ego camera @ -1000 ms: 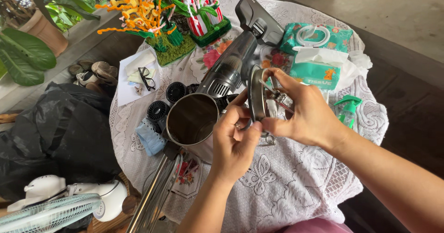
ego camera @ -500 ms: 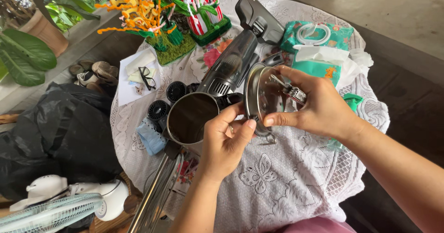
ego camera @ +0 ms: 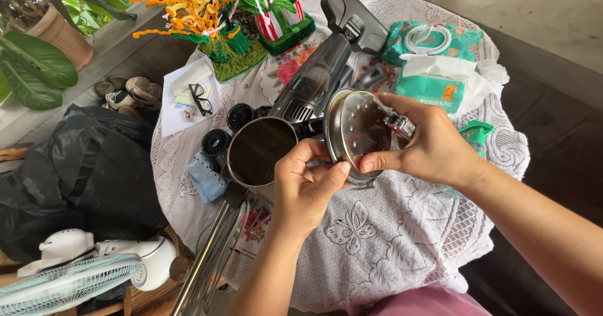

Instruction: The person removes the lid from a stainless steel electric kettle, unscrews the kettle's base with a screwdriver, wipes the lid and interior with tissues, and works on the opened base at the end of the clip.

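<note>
My right hand grips a round perforated metal disc, a filter-like lid, by its rim and holds it upright over the table. My left hand pinches the disc's lower left edge with thumb and fingers. Just left of the disc sits an open cylindrical metal cup with a dark inside, joined to the body of a grey handheld vacuum cleaner lying across the white lace tablecloth.
Green tissue packs lie at the back right. Colourful pipe-cleaner plants stand at the back. Glasses on paper, black round filters, a black bag, a white fan and potted leaves sit left.
The disc has turned from edge-on toward facing me, showing its holed face. Both hands shifted slightly right and up with it, away from the cup.
</note>
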